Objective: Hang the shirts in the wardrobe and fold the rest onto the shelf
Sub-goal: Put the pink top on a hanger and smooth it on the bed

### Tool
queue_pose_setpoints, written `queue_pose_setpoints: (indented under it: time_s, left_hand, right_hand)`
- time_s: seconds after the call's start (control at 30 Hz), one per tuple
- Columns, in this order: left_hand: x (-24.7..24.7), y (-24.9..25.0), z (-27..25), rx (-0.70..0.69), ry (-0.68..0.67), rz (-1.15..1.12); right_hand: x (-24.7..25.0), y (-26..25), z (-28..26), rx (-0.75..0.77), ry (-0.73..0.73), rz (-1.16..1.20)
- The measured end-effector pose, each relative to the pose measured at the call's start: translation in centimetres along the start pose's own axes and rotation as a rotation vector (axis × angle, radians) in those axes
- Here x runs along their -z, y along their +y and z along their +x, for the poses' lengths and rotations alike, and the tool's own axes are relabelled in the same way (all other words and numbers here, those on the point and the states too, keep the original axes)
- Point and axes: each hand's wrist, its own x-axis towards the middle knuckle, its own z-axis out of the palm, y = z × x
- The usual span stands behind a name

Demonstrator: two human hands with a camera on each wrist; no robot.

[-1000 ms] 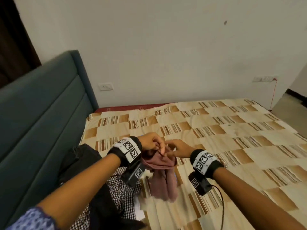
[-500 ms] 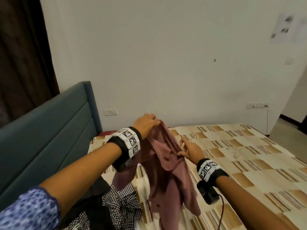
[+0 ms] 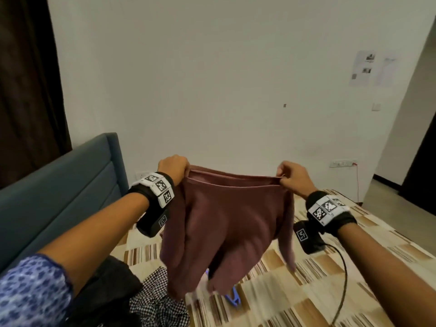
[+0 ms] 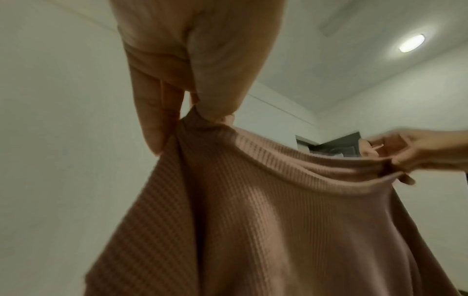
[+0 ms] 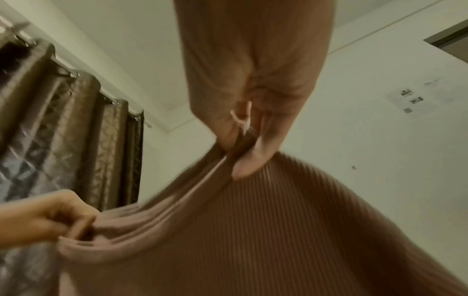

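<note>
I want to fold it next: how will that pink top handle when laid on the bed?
Probably floppy: the pink top sags between the left hand and right hand and hangs in loose folds. Likely light, since a fingertip grip at each end carries it. Its ribbed knit may stretch and bunch rather than lie crisp.

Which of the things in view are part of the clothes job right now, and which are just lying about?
Part of the job:
- maroon ribbed garment, held spread by its top edge
- left hand and right hand, each gripping a corner
- checked shirt and dark garment piled on the bed
- blue hanger, partly hidden

Just there:
- bedsheet
- headboard
- curtain
- wall papers
</note>
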Motion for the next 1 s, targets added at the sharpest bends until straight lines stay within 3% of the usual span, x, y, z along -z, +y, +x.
queue_pose_setpoints:
  time_s: [0.1,0.23,0.37,0.53,0.63,0.77,0.87,0.97,1.0]
  left_hand:
    - [-0.7,-0.1,1.2,-0.011,-0.023,-0.184]
    - [-2.5,1.8,1.0,-0.04,-0.122,-0.411]
    - [-3.9,3.3,0.6,-0.218,-0.162,-0.565]
    - [-9.2,3.1,-0.9,-0.253,-0.342,-0.52]
    - [-14.9,2.1,-3.5,-0.195,-0.485,-0.492]
    - [-24.1,1.6,-8.4,-0.142,-0.734,-0.442]
    - [-31.3,1.5,-12.1,-0.11,-0.852,-0.446]
    - [-38.8,0.7,-14.6,-0.042,-0.885,-0.447]
    - [-41.3,0.4,-15.4,0.007,-0.881,-0.447]
  right_hand:
    - [1.5,-1.0,-0.6,-0.021,-0.236,0.123]
    - [3.1,-0.5,-2.4,0.037,-0.264,0.083]
    - [3.6,1.4,-4.1,-0.005,-0.426,0.008]
    - [1.3,5.9,-8.0,-0.085,-0.214,-0.166]
    - [-3.5,10.1,-12.6,-0.22,-0.458,-0.302]
    - [-9.9,15.1,-20.0,-0.371,-0.86,-0.228]
    - [-14.8,19.1,-24.7,-0.456,-1.021,-0.145]
    - [-20.6,25.3,-28.6,-0.568,-1.202,-0.234]
    - [-22.2,26.6,-29.2,-0.606,-1.194,-0.282]
